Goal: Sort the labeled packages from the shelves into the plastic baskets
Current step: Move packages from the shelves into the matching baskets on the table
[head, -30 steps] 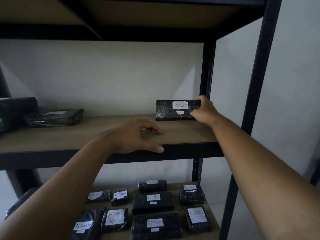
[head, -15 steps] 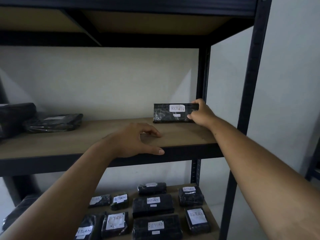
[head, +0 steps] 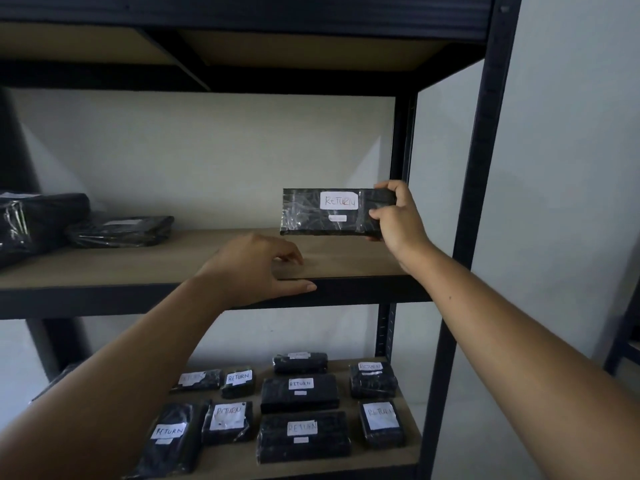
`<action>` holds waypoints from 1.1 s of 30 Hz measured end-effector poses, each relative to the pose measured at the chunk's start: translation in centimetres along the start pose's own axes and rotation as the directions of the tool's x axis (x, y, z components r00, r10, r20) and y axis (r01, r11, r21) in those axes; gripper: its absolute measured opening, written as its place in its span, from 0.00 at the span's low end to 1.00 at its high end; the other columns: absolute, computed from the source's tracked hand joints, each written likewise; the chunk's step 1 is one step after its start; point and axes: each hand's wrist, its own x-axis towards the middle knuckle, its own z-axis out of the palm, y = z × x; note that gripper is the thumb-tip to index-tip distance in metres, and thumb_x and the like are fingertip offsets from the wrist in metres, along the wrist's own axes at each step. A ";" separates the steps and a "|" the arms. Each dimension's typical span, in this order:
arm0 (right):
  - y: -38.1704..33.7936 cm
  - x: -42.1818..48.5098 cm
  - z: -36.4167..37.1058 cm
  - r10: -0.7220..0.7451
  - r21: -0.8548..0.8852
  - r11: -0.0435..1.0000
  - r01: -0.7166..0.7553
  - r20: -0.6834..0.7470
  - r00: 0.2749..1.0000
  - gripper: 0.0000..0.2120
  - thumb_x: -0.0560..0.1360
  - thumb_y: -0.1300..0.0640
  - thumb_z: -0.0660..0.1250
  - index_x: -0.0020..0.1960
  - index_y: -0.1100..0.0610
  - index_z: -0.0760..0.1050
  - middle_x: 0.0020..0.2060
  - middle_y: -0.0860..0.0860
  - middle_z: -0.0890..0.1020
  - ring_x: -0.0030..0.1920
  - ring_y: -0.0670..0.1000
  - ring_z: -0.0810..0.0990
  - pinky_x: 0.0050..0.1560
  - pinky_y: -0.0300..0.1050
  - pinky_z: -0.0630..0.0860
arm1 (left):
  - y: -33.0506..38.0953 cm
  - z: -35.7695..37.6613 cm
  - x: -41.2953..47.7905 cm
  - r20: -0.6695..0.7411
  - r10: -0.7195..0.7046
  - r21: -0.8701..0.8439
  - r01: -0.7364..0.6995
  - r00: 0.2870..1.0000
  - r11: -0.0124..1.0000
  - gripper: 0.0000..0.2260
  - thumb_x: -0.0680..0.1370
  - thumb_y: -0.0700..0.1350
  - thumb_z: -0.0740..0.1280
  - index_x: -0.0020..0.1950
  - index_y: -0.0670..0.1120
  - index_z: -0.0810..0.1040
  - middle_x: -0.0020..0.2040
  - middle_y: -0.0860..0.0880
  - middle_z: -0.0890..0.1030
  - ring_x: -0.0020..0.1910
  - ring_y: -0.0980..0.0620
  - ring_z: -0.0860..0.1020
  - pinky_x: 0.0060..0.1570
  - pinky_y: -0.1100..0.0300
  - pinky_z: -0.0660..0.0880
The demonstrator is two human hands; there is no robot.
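The right grip [head: 398, 216] is grasping the right end of a black wrapped package [head: 311, 216], with the thumb pressing on the near face and the fingers wrapping over the top. It is holding the package upright on its long edge at the far right of the middle shelf [head: 138, 265]. The white RETURN label [head: 338, 200] is therefore facing the person, probably for reading before a basket is chosen. Whether the lower edge is touching the board or hanging just above it, I cannot tell.

The left grip [head: 256, 268] is released and holding nothing. Its fingers are lying on the shelf board and its thumb is lying along the dark front rail [head: 363, 289], seemingly bracing the reach.

Two more black packages [head: 121, 230] are lying at the far left of this shelf. A batch of RETURN-labelled packages [head: 299, 393] is lying label-up on the lower shelf [head: 412, 453]. No basket is showing.
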 end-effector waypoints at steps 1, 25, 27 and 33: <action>-0.4 -0.7 0.1 -0.024 0.035 0.999 0.023 0.014 1.000 0.19 0.79 0.71 0.60 0.62 0.51 0.73 0.57 0.51 0.80 0.56 0.54 0.83 0.44 0.50 0.85 | 0.3 0.4 -0.6 -0.046 -0.005 0.054 0.008 0.999 0.998 0.28 0.72 0.79 0.64 0.61 0.62 0.82 0.57 0.64 0.84 0.53 0.59 0.81 0.53 0.54 0.81; -0.3 -18.2 19.6 -0.098 0.289 0.957 -0.025 0.402 0.910 0.18 0.72 0.69 0.57 0.53 0.52 0.77 0.46 0.50 0.80 0.45 0.53 0.77 0.42 0.51 0.75 | -12.2 3.7 -30.3 0.306 -0.807 -0.874 0.485 0.505 -0.027 0.11 0.86 0.49 0.64 0.52 0.48 0.85 0.44 0.46 0.85 0.39 0.50 0.84 0.39 0.57 0.75; 0.4 -20.8 22.8 -0.067 0.239 0.970 -0.053 0.464 0.883 0.18 0.74 0.70 0.57 0.53 0.53 0.77 0.45 0.47 0.80 0.44 0.48 0.79 0.42 0.49 0.76 | -14.5 2.8 -34.3 0.406 -0.790 -0.875 0.445 0.460 -0.191 0.14 0.86 0.54 0.63 0.50 0.49 0.84 0.44 0.49 0.86 0.41 0.50 0.85 0.45 0.55 0.75; 2.1 -30.2 33.6 0.047 0.038 0.994 -0.098 0.673 0.738 0.16 0.72 0.66 0.58 0.51 0.50 0.77 0.42 0.49 0.80 0.44 0.52 0.79 0.45 0.57 0.80 | -21.1 -0.3 -47.1 0.498 -0.745 -0.824 0.508 0.443 -0.249 0.27 0.81 0.67 0.63 0.64 0.47 0.84 0.57 0.45 0.84 0.51 0.48 0.84 0.54 0.51 0.78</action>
